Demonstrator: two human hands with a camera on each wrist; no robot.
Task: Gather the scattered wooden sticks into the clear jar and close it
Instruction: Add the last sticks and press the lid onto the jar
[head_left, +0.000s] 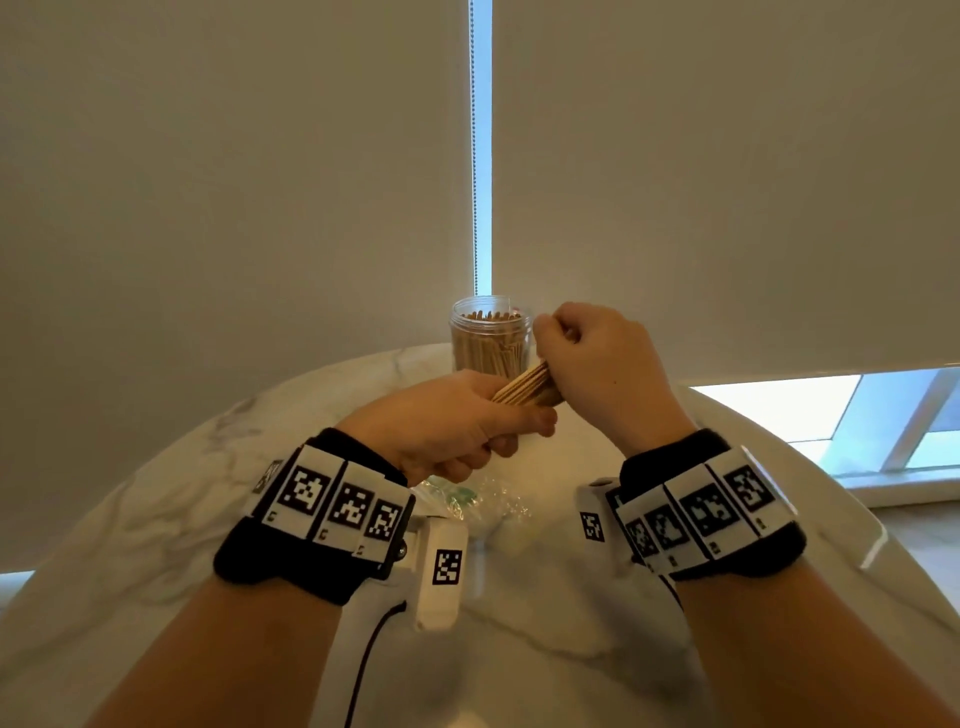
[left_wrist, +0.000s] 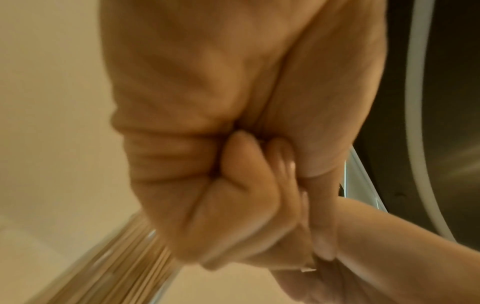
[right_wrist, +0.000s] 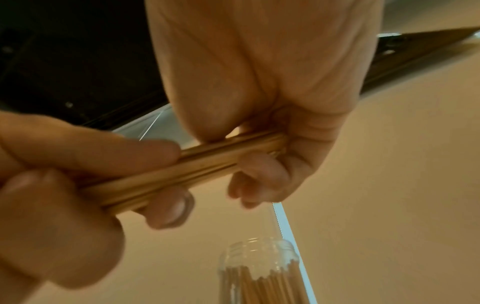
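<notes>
Wooden sticks (head_left: 524, 388), light, stiff and apt to splay, are being held just in front of the open clear jar (head_left: 491, 335), the left hand (head_left: 447, 423) curling round one end, the right hand (head_left: 597, 369) pinching the other, above a marble table (head_left: 156, 499) facing drawn blinds (head_left: 234, 182).

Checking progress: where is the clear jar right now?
In the head view, the clear jar stands open on the marble table's far edge, centre, just behind both hands.
</notes>
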